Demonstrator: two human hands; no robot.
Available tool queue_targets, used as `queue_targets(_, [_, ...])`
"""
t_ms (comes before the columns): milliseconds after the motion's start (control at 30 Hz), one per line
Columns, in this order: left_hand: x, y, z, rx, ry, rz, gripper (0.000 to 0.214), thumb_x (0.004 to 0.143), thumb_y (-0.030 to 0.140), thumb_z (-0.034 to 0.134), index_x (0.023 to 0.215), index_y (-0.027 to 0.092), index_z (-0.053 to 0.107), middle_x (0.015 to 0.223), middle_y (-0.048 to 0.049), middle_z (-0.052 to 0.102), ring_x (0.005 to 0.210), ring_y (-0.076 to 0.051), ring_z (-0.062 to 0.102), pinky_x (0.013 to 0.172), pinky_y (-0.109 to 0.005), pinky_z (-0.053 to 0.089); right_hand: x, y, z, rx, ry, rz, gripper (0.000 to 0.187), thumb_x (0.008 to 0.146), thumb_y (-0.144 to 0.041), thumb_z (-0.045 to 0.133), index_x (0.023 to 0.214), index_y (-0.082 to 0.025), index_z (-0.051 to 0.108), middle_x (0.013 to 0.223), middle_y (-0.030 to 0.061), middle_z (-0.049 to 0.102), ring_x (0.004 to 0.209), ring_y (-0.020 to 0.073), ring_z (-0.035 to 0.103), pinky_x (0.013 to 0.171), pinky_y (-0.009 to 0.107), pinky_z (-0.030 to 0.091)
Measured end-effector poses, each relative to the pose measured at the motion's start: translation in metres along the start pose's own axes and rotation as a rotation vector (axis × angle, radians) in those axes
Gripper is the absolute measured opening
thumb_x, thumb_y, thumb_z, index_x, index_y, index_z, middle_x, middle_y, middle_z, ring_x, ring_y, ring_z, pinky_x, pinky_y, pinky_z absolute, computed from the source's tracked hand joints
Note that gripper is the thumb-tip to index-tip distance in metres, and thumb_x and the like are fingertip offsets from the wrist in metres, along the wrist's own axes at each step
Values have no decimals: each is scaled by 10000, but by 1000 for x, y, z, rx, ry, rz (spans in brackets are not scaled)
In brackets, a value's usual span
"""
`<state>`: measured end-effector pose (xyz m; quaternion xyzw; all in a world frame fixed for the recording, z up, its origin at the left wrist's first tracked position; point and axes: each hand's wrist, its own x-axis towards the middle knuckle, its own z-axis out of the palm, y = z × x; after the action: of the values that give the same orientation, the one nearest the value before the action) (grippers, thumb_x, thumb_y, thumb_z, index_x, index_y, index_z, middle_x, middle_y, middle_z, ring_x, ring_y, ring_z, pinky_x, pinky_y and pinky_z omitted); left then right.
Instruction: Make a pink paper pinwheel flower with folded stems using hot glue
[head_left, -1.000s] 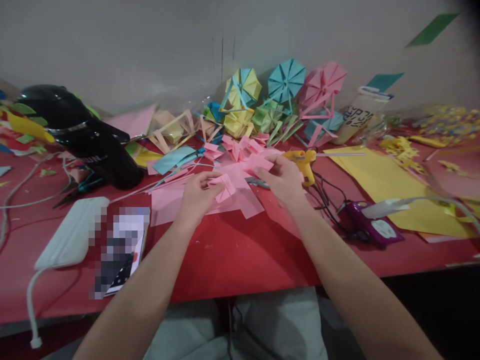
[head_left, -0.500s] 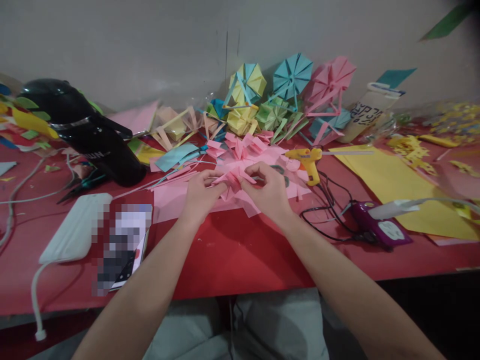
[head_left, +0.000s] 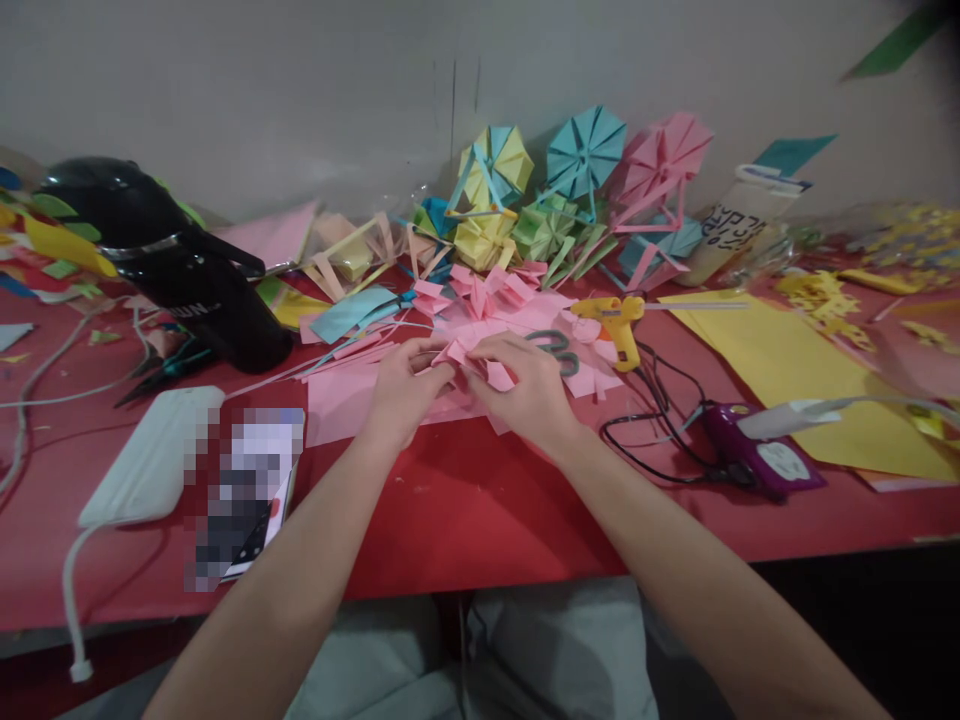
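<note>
A folded pink paper piece point(head_left: 457, 350) is held between my two hands above the red table. My left hand point(head_left: 405, 390) pinches its left side with thumb and fingers. On the other side, my right hand point(head_left: 525, 385) grips it, its fingers curled over and covering much of the paper. Under and behind the hands lie pink paper sheets point(head_left: 341, 405) and a heap of folded pink pieces point(head_left: 487, 295). Grey-green handled scissors point(head_left: 559, 350) rest on the pink paper just beyond my right hand.
A yellow glue gun point(head_left: 616, 325) and purple power block point(head_left: 765, 450) with cables lie right, beside yellow sheets point(head_left: 847, 400). Left are a black bottle point(head_left: 187, 270), white power bank point(head_left: 154, 455) and phone point(head_left: 255, 500). Folded paper wheels point(head_left: 585, 150) stand against the wall.
My right hand has shifted slightly left and turned over the pink paper piece, covering more of it. The scissors' handles show more. My left hand stays nearly in place.
</note>
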<state>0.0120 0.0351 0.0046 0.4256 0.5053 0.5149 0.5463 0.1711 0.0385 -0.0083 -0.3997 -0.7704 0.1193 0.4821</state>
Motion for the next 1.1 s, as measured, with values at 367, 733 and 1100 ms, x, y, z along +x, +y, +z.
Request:
queue_targets(367, [1,-4,-4,11,-5,94,364,681,268,769,1017,167,674,964,-54,720,777,-148,669,726,-303,571,-3,-6,2,-38,-17,-110,129,904,-302,634,911,-246,750,1024,72,770,946,237,719,890,418,577])
queue_targets(733, [2,-4,-9,326,-76,426,254,770,70,593,976,189,684,1017,-56,738,932,-175,707,850,-305,556,2,17,-16,155,-3,123,253,821,-375,792,1025,-242,725,1000,49,757,910,205,702,796,360,569])
queue_targets(1100, [4,-16,-12,382,-241,523,392,739,-2,469,1027,188,655,1066,-56,716,992,-173,694,919,-344,559,4,18,-22,122,-152,173,332,815,-532,760,822,-203,720,812,45,730,744,186,650,719,334,514])
